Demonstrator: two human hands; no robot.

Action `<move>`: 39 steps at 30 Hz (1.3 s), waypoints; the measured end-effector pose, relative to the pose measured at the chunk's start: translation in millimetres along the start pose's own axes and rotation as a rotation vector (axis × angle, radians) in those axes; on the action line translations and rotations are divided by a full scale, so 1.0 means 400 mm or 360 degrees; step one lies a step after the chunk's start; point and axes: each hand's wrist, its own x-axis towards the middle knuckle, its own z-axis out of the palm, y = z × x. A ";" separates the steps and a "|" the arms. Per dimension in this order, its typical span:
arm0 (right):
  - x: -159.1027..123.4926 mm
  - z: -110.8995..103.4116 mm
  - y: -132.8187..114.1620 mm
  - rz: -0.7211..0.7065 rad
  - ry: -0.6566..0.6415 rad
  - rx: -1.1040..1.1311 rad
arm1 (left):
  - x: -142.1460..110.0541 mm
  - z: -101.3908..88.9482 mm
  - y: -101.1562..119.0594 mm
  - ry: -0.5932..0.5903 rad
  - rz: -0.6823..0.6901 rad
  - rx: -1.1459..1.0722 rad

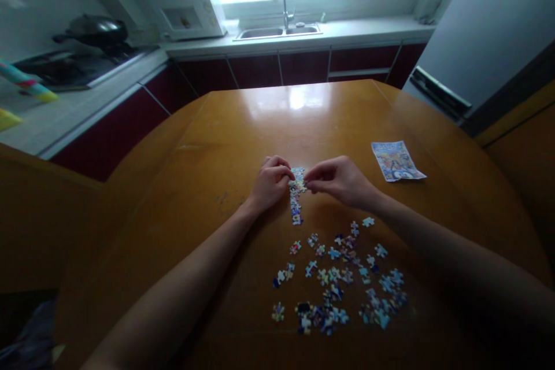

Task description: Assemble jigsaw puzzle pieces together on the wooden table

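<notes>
A narrow strip of joined jigsaw pieces [295, 206] lies on the wooden table, wider at its far end. My left hand [272, 182] rests at the strip's left edge, fingers bent and the fingertips touching its upper part. From the other side my right hand [336, 179] pinches a small jigsaw piece at the strip's right edge; the fingers cover most of that piece. Closer to me, many loose jigsaw pieces [333, 274] are scattered and partly heaped, some face up in blue and mixed colours.
A creased picture sheet [396, 161] lies to the right on the wooden table [208, 139]. Beyond the table are a sink [260, 33] with a tall tap, a white microwave [188, 16], and a dark pan [97, 30] on the hob. A fridge [489, 29] stands at right.
</notes>
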 end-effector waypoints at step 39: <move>0.018 0.017 0.143 -0.0756 0.0162 -0.0298 | -0.003 -0.029 0.029 -0.0260 0.0281 -0.0169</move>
